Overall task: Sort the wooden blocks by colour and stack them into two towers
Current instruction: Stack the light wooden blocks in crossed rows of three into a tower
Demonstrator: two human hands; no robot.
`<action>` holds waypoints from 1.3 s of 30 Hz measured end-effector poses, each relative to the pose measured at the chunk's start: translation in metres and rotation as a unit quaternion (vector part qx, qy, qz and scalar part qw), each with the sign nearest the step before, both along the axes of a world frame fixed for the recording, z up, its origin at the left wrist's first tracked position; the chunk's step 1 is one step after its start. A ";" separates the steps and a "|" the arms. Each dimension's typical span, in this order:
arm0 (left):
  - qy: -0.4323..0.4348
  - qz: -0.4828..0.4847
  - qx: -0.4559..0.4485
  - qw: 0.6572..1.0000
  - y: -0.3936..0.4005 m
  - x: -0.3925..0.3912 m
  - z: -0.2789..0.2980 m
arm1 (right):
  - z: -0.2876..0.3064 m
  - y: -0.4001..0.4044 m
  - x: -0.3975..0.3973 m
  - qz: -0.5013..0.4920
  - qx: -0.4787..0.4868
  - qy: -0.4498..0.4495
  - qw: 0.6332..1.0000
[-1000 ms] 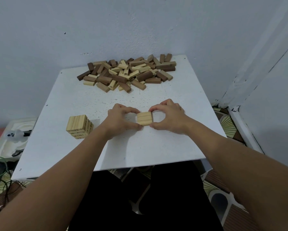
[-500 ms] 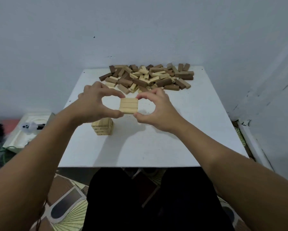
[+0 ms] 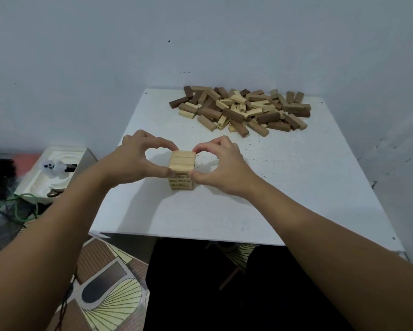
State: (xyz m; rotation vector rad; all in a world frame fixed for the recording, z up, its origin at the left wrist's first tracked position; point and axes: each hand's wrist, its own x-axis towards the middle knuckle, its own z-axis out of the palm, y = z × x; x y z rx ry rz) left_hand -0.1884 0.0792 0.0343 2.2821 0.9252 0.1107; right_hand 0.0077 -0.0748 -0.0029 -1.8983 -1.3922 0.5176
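— Different from a second ago?
— Row of three pale blocks [image 3: 182, 159] off the bare table [image 3: 296, 187], where it lay between both hands, and carried left.
— Half a second ago?
— In the air, right of the pale tower [image 3: 181, 182]. Now right on top of it, pinched by left hand [image 3: 138, 161] and right hand [image 3: 221, 169].

Your left hand [image 3: 135, 161] and right hand [image 3: 221, 169] are bare, no rings or watch, and both forearms [image 3: 320, 237] run uncovered to the frame's edge. Below them, your lap [image 3: 200, 283] appears clad in black, details lost.
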 end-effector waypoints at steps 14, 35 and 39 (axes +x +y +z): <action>-0.036 0.011 -0.088 0.995 0.004 -0.005 -0.011 | -0.009 0.007 0.000 0.000 -0.015 0.000 1.000; -0.068 0.020 -0.156 0.985 0.003 -0.010 -0.017 | -0.009 0.002 -0.001 0.011 -0.038 0.032 0.999; -0.066 0.025 -0.154 0.986 0.004 -0.012 -0.020 | -0.009 -0.003 0.000 0.013 -0.031 0.043 0.998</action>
